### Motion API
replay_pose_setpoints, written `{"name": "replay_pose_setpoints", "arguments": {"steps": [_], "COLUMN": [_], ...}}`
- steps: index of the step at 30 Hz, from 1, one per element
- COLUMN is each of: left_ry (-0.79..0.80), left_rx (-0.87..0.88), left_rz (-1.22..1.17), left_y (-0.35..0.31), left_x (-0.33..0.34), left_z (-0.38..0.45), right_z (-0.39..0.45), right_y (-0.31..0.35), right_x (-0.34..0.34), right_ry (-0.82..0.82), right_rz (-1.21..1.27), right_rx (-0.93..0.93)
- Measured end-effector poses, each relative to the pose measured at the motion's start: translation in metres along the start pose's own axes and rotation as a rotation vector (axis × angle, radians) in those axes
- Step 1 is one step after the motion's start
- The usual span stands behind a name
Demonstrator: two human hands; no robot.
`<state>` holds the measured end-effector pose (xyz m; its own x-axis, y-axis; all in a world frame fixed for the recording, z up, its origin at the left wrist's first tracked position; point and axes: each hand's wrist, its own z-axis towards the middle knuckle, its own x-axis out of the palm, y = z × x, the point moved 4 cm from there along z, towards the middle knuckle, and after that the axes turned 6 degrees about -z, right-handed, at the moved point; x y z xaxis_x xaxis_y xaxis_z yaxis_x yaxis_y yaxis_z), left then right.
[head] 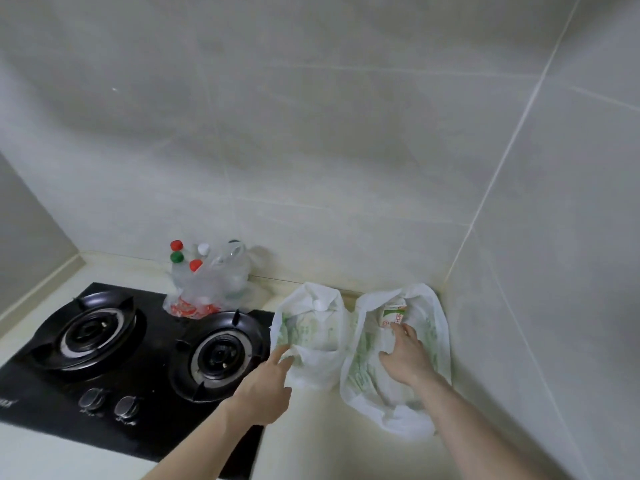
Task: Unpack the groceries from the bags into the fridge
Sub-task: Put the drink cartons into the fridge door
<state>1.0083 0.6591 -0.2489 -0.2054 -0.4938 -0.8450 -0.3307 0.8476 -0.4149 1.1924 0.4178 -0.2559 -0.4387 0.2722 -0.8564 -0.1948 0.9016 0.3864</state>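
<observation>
Two white plastic grocery bags with green print stand on the cream counter against the tiled wall. My left hand touches the near left edge of the left bag, fingers apart, holding nothing. My right hand reaches into the open mouth of the right bag, fingers spread, touching a white carton with green and red print inside it. A white cap shows at the top of the left bag. No fridge is in view.
A clear plastic bag of bottles with red, green and white caps stands behind a black two-burner gas hob on the left. The tiled walls meet in a corner behind the right bag. The counter continues toward me.
</observation>
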Motion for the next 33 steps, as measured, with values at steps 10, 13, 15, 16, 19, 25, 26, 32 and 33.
{"name": "replay_pose_setpoints", "arguments": {"steps": [10, 13, 15, 16, 19, 25, 26, 32, 33], "left_ry": [0.017, -0.03, -0.067, -0.089, -0.149, -0.244, -0.255, -0.325, -0.339], "left_rx": [0.008, -0.006, -0.009, -0.008, 0.002, -0.004, -0.009, -0.033, -0.029], "left_rz": [-0.105, -0.148, -0.187, -0.203, -0.242, -0.27, -0.273, -0.29, -0.297], "left_y": [0.011, 0.013, 0.015, 0.016, 0.022, 0.025, 0.025, 0.029, 0.031], "left_x": [0.03, 0.028, 0.024, 0.021, 0.012, -0.011, -0.015, -0.029, -0.029], "left_z": [-0.007, -0.01, -0.011, -0.011, -0.01, -0.009, -0.01, -0.021, -0.023], "right_z": [0.117, 0.139, 0.149, 0.153, 0.162, 0.165, 0.162, 0.133, 0.128], "right_y": [-0.033, -0.034, -0.034, -0.034, -0.036, -0.041, -0.043, -0.046, -0.045], "right_x": [0.002, -0.001, -0.003, -0.004, -0.008, -0.01, -0.01, -0.017, -0.019], "right_ry": [0.005, -0.022, -0.013, -0.015, -0.066, -0.209, -0.23, -0.338, -0.352], "right_rz": [-0.214, -0.265, -0.308, -0.311, -0.395, -0.365, -0.333, -0.283, -0.281], "right_rx": [0.056, 0.034, 0.036, 0.046, 0.09, 0.008, -0.001, -0.091, -0.083]}}
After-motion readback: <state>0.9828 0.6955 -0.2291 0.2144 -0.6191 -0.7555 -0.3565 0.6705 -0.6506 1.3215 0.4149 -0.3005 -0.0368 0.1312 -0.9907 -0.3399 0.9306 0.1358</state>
